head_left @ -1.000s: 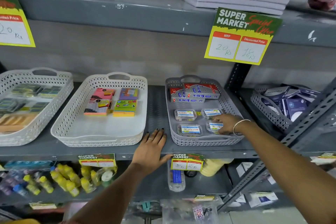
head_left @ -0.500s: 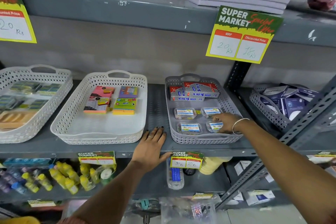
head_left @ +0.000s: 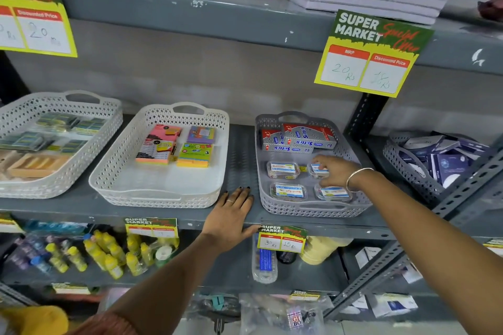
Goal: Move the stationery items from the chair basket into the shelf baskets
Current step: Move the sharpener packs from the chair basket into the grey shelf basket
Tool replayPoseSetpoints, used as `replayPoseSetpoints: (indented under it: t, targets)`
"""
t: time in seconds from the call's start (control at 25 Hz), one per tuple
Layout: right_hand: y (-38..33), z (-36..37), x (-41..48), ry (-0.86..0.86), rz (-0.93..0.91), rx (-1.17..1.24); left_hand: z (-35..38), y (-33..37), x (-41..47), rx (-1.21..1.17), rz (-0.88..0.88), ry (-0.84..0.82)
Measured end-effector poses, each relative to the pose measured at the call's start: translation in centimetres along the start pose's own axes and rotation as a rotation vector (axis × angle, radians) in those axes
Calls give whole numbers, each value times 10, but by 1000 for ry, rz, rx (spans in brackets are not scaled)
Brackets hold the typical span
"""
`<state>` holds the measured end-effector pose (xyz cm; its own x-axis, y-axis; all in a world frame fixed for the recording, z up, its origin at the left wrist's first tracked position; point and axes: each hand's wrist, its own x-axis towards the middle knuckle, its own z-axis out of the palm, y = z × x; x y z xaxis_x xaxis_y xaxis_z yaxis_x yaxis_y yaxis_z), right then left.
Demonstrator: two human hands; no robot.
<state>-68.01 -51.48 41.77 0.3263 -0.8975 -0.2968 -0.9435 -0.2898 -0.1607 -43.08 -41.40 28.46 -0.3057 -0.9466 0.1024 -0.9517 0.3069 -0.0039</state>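
Item: right hand (head_left: 336, 171). Since 0.5 s ago it has shifted from front-right box to back-right small box (head_left: 318, 168) inside grey basket (head_left: 313, 211); fingers (head_left: 317, 158) and thumb pinch that box, wrist low over basket rim.
Item: left hand (head_left: 231, 215). Unchanged: flat on shelf (head_left: 81, 209) btwn white basket (head_left: 158, 196) & grey one, fingers straight, close together.

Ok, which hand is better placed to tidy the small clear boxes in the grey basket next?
Right. The right hand is inside the grey basket, at the back-right clear box. The left hand lies flat on the shelf outside it, likely bracing.
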Motion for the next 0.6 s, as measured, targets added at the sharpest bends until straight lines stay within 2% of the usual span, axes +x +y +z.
replayPoseSetpoints:
  t: [0.16,0.28,0.4,0.6]
  targets:
    - [-64,-20,21,114,-208,77,-10,-11,-29,-40,62,93]
    - [-141,-25,38,179,-408,106,-9,-31,-70,3,88,95]
    - [-229,-22,42,251,-607,150,-7,-64,-123,63,-45,77]
    - [-396,13,34,250,-870,170,-7,-153,-246,61,-424,126]
